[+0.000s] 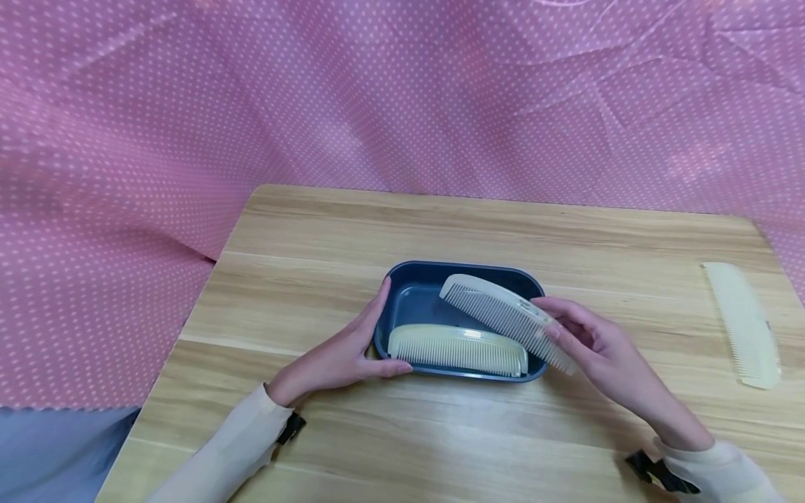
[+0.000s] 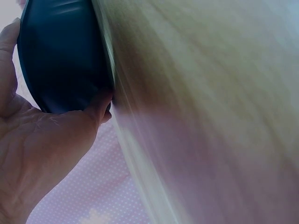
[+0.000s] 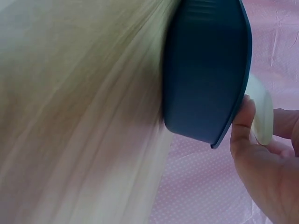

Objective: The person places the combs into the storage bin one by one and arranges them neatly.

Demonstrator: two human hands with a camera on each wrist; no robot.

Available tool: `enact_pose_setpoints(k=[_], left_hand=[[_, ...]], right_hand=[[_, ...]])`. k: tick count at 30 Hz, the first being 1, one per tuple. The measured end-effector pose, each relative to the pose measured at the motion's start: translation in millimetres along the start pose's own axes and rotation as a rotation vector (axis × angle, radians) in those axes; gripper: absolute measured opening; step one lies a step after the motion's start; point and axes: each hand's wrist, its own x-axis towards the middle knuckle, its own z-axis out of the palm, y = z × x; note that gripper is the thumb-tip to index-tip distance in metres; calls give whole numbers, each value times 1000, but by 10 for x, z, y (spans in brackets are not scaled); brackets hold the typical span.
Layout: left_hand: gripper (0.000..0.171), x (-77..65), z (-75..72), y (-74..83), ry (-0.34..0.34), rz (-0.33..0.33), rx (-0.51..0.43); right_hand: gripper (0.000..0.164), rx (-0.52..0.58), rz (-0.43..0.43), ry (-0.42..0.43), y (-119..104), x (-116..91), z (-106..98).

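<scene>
A dark blue plastic tray (image 1: 415, 304) rests on the table, its side wall (image 2: 65, 56) filling the upper left of the left wrist view. My left hand (image 1: 339, 360) holds the tray's left end, with thumb and fingers spread round the corner. Between thumb and fingers, my right hand (image 1: 594, 349) pinches a pale comb (image 1: 497, 311) near its right end. That comb slants over the tray's right half, teeth toward the front. A second, cream comb (image 1: 455, 347) lies along the tray's front side. In the right wrist view, the held comb (image 3: 261, 107) shows beside the tray's rim.
Another cream comb (image 1: 745, 325) lies on the wooden table (image 1: 302, 237) near its right edge. Pink dotted cloth (image 1: 377, 105) hangs behind the table and along its left side. Each sleeve has a black strap (image 1: 291, 427) at the wrist.
</scene>
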Motion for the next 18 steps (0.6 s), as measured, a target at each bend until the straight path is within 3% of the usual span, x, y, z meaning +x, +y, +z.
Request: enact_pose_setpoints(k=[11,18], left_hand=[[129,8,-1,10,-5,8,-3],[129,2,-8,22,-8,4,-5]], right_hand=[[45,-4,-45,-48,-44,85,109],[43,-87,-128,-46,-50,148,234]])
